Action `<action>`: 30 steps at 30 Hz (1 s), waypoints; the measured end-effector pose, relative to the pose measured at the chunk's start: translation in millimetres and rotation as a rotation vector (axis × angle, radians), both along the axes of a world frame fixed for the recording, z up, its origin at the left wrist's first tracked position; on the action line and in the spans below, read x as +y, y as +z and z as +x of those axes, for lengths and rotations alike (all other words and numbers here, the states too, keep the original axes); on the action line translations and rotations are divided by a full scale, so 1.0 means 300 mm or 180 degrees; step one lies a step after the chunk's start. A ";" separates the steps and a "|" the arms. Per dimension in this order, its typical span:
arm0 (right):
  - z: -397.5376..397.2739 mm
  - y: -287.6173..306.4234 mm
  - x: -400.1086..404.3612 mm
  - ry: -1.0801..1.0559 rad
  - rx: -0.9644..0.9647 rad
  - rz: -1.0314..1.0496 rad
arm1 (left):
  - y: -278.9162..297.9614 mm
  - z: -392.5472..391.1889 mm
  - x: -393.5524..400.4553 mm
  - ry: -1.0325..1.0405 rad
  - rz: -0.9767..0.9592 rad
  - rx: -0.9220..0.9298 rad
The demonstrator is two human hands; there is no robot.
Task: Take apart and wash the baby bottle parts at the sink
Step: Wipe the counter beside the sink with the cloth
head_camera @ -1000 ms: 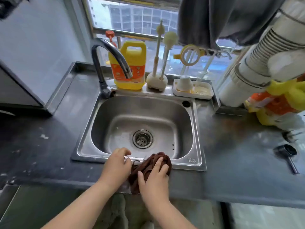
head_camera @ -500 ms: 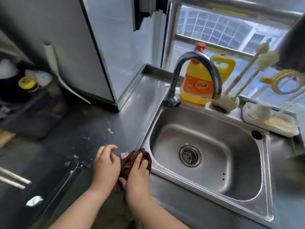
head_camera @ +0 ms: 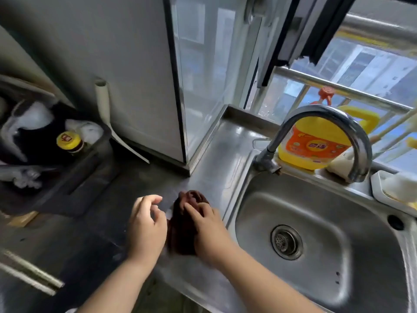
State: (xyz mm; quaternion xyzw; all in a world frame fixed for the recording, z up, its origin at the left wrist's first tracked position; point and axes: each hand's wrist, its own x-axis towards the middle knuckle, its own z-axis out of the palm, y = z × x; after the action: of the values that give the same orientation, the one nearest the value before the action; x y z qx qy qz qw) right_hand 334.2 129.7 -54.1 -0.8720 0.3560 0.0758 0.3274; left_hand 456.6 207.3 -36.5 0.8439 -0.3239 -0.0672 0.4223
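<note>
Brown cloth (head_camera: 186,224) has moved left off the sink (head_camera: 255,190) rim onto tabletop (head_camera: 221,154). Yellow soap bottle (head_camera: 313,143) behind faucet (head_camera: 338,123). Right hand (head_camera: 208,231) presses on cloth w/ fingers straight; left hand (head_camera: 145,224) beside, loosely curled, holds nothing.

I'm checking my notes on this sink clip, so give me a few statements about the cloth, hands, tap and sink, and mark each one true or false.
1. The right hand rests on the brown cloth. True.
2. The cloth lies inside the sink. False: it lies on the counter, left of the sink.
3. Water runs from the tap. False: no stream shows at the spout.
4. The left hand holds nothing, fingers loosely curled beside the cloth. True.
5. A yellow detergent bottle stands behind the tap. True.
6. A baby bottle lies in the sink basin. False: only the drain shows there.
</note>
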 end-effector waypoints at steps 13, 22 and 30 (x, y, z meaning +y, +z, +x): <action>0.171 -0.039 -0.004 -0.0284 -0.0574 -0.0482 | 0.031 0.074 0.156 0.0038 -0.0045 -0.0225; 0.327 -0.062 0.028 0.0399 -0.0200 -0.0196 | -0.027 0.090 0.375 -0.0071 0.0569 -0.0604; 0.493 -0.068 0.146 0.1651 -0.0348 -0.0276 | -0.022 0.045 0.516 0.0857 0.0386 -0.0380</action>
State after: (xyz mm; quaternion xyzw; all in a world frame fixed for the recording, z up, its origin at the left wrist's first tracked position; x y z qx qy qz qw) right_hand 482.2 173.4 -74.4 -0.9501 0.1053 0.0946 0.2781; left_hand 470.2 362.2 -43.2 0.9062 -0.2277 0.0208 0.3558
